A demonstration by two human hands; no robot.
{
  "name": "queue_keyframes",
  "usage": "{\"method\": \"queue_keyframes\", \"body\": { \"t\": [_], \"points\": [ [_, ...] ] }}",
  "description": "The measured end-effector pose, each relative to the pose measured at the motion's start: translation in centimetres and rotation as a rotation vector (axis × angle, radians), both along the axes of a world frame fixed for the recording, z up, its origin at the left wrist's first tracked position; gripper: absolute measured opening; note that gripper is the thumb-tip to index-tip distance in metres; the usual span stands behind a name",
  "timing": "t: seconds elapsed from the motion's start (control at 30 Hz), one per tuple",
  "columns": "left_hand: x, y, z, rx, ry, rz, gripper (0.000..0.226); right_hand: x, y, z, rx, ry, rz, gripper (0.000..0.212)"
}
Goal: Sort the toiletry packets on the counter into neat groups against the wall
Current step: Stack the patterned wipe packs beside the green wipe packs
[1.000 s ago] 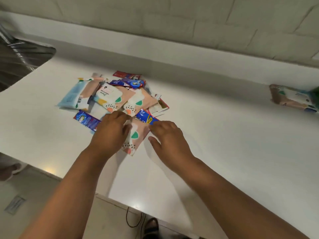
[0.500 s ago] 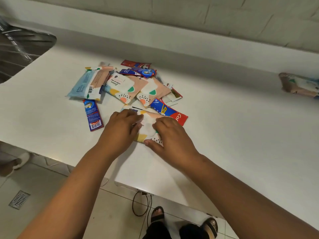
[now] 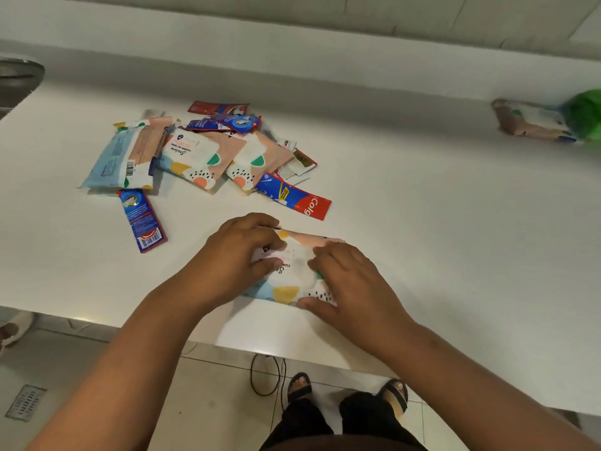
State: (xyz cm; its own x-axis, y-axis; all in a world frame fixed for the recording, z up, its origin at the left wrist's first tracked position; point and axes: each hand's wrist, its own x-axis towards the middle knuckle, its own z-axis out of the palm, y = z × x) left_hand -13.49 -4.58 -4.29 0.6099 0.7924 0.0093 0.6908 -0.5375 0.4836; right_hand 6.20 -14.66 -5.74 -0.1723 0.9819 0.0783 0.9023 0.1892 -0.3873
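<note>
Hands first: my left hand [image 3: 237, 255] and right hand [image 3: 344, 278] both sit on one patterned wet-wipes pack [image 3: 292, 271] near the front edge of the white desk [image 3: 422, 239]; the left fingers [image 3: 270, 245] curl over its left end and hold it, while the right fingers [image 3: 320, 258] are bent onto its top and the right thumb presses along its near edge, so I read both hands as grasping the pack. The pack lies flat, apart from the main heap.

Behind it I see the loose pile of packets [image 3: 208, 151] in the middle of the desk, short of the wall [image 3: 325, 14]; two more patterned wipes packs overlap there, with a pale blue pack [image 3: 107, 157] at the left; a red and blue Colgate toothpaste sachet [image 3: 294, 196] juts from the right side of the pile; a blue sachet [image 3: 143, 219] lies alone just in front of the pile's left end; smaller blue and red sachets [image 3: 227, 120] sit at the back.

Far right, close to the wall, I see another patterned pack [image 3: 530, 123] touching something green [image 3: 585, 113], too blurred for me to name.
</note>
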Motion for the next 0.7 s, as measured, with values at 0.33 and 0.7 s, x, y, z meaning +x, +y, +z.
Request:
{"method": "queue_keyframes", "body": {
  "t": [0.33,0.7],
  "points": [
    [3.5,0.5,0.3,-0.169,0.042,-0.207,0.031,7.2,-1.4,1.0,-0.060,-0.079,-0.073,0.053],
    [10.7,-3.1,-0.4,-0.257,-0.120,-0.134,0.046,11.5,-3.3,0.1,0.082,-0.155,-0.363,0.047]
  ]
}}
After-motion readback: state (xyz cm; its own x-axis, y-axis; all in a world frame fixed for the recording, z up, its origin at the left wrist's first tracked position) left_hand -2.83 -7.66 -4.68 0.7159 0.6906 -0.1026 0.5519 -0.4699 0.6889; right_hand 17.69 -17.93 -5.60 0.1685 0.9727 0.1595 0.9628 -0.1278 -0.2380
